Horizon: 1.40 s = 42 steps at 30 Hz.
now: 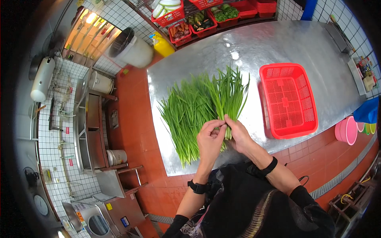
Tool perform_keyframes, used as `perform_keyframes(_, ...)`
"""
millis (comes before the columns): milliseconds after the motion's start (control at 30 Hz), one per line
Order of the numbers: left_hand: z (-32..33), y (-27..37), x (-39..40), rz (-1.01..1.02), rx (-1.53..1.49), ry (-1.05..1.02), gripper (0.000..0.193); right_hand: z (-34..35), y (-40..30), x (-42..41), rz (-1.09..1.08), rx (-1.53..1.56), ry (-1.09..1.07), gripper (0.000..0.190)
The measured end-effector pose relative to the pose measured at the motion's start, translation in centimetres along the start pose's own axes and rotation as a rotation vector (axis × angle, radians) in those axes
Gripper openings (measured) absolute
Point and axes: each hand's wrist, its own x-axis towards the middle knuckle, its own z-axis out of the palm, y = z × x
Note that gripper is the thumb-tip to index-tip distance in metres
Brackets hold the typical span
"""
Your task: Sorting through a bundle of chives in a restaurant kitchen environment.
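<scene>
A small bunch of long flat green leaves, likely garlic chives (230, 92), stands out from the pile with its tips pointing away from me. My right hand (241, 135) grips this bunch near its pale cut ends, thumb on top. Close against it, my left hand (209, 139) has its thumb and forefinger drawn together at the bunch's left edge. Whether a leaf is pinched between them is hidden. To the left, a larger pile of the same chives (186, 119) lies spread on the stainless steel table (303, 44), stems toward me.
Right of the bunch sits a red plastic basket (291, 134) with nothing in it. Beyond the table, a rack holds red crates of vegetables (226, 15). A metal knife holder (339, 37) is at the far right. Pink tubs (346, 131) stand beside the table's right end.
</scene>
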Motion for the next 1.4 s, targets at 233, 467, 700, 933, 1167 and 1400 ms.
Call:
perform_keyframes(233, -0.5, 0.3, 0.0, 0.048, 0.083, 0.007, 0.014, 0.5, -0.3, -0.4, -0.033, 0.021, -0.075, 0.04)
perform_keyframes(467, -0.8, 0.7, 0.0, 0.097, 0.094, 0.006, 0.013, 0.6, -0.6, -0.8, -0.057, 0.031, -0.086, 0.035)
perform_keyframes(700, -1.3, 1.4, -0.2, 0.204, 0.241, -0.054, 0.013, 0.6, -0.3, -0.4, -0.076, 0.065, -0.088, 0.031)
perform_keyframes(933, -2.1, 2.5, -0.8, 0.301, 0.472, -0.099, 0.014, 0.1, 0.7, 0.4, -0.161, 0.054, -0.117, 0.031)
perform_keyframes(1167, -1.9, 3.4, -0.8, 0.175, 0.5, -0.139, 0.012, 0.0, 0.9, 0.5, -0.21, 0.017, -0.091, 0.024)
perform_keyframes(1400, -1.9, 2.7, -0.6, 0.174, 0.469, -0.157, 0.012, 0.6, 0.4, 0.2, -0.276, -0.001, -0.056, 0.02)
